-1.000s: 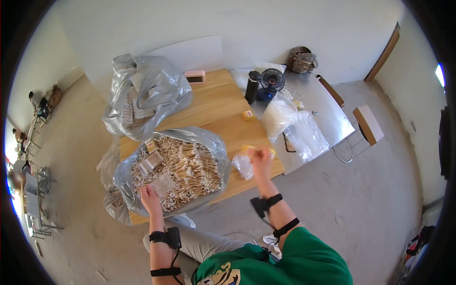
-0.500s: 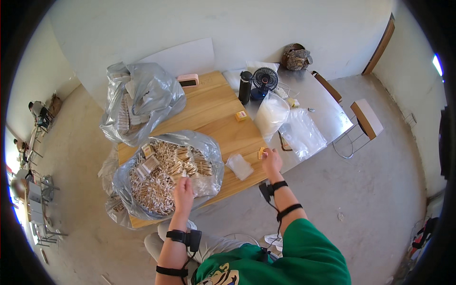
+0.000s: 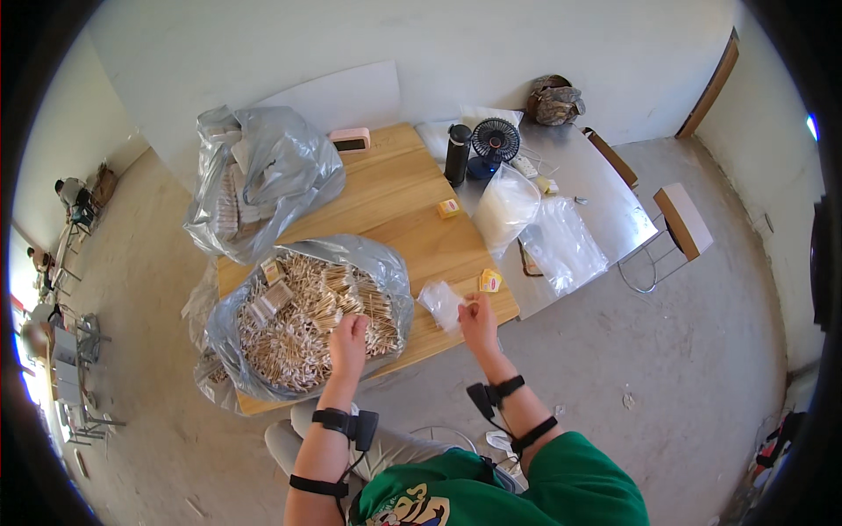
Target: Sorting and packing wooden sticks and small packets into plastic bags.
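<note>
Two hands work at the near edge of the wooden bench [image 3: 395, 202]. Farthest left, a closed grey plastic sack [image 3: 263, 175] stands at the back of the bench, well apart from your hands. Nearer you, a second open bag [image 3: 386, 263] lies slumped, its mouth wide, filled with small pale wooden sticks [image 3: 298, 333], some in bundles. Your left hand [image 3: 348, 337] rests on top of the sticks, fingers curled down into the pile; whether its grip has closed on any cannot be told from this view. Expect the sticks to be light, stiff and loose: they will likely shift and spill, so take a small pinch across their middles. To the right, your right hand [image 3: 478, 320] pinches the edge of a small clear pouch [image 3: 441, 304] lying on the bench. The pouch looks thin, soft and slippery; hold it by its rim. A small yellow box [image 3: 489, 280] sits just beside.
</note>
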